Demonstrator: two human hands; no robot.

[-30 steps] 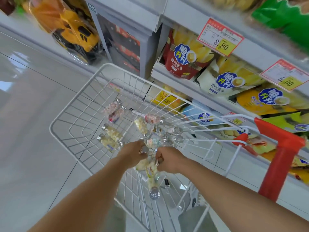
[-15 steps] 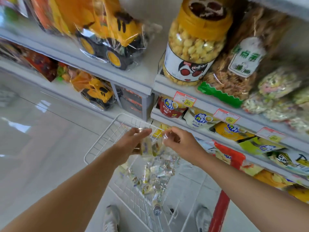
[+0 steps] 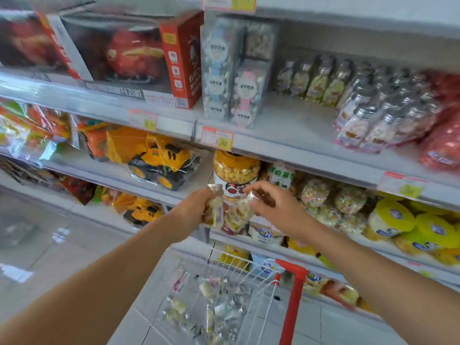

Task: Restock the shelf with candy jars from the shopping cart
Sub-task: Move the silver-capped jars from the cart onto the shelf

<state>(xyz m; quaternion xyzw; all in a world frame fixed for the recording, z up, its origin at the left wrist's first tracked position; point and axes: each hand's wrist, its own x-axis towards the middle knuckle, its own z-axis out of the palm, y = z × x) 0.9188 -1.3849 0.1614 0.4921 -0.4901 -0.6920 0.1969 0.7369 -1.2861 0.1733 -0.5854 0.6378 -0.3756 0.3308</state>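
Gripping jar [image 3: 212, 210] in L hand [image 3: 190, 211], 2nd jar [image 3: 237, 214] in R hand [image 3: 277, 207].

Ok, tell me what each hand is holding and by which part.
The left hand grips a candy jar around its body, below the silver cap. The right hand holds a second candy jar by its capped top.

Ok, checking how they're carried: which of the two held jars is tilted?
The jar held by the right hand: its lid leans right. The other jar, in the left hand, stands upright.
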